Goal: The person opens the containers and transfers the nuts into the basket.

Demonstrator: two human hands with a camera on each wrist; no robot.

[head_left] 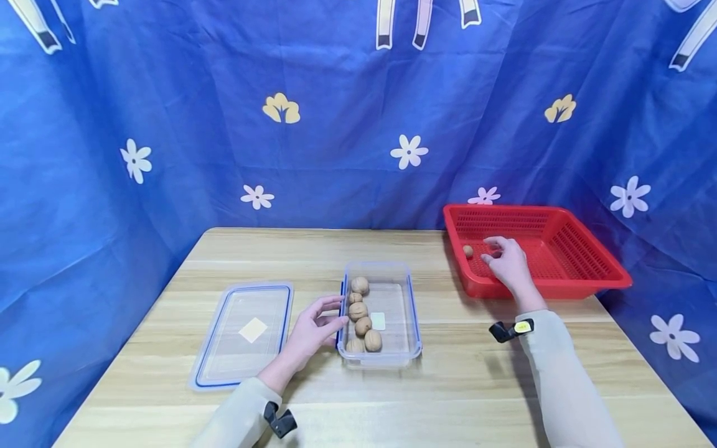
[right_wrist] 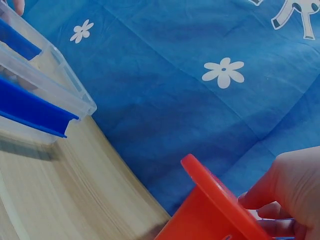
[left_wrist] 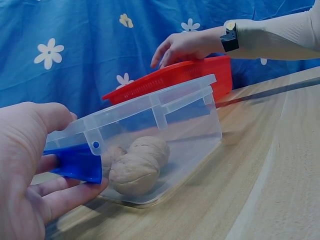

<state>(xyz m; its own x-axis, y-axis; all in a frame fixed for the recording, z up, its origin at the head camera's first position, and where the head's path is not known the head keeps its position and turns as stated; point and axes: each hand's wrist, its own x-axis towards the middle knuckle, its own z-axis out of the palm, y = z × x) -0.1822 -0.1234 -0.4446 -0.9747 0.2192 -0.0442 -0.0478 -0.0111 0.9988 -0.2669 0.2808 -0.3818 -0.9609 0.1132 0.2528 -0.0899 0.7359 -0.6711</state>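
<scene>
A clear plastic food container (head_left: 395,339) with blue latches stands mid-table, several walnuts (head_left: 358,311) gathered along its left side. My left hand (head_left: 315,325) holds that side, its thumb at the rim and fingers around the blue latch (left_wrist: 75,162) in the left wrist view. Over the red plastic basket (head_left: 588,288) at the right, my right hand (head_left: 508,264) reaches in with loosely bent fingers and nothing visible between them. One walnut (head_left: 467,251) lies in the basket just left of those fingers. The basket wall partly hides the right fingers in the right wrist view.
Left of the container, a clear lid (head_left: 224,364) with a blue seal lies flat on the wooden table (head_left: 448,398). A blue patterned cloth (head_left: 336,168) hangs behind the table and along its sides.
</scene>
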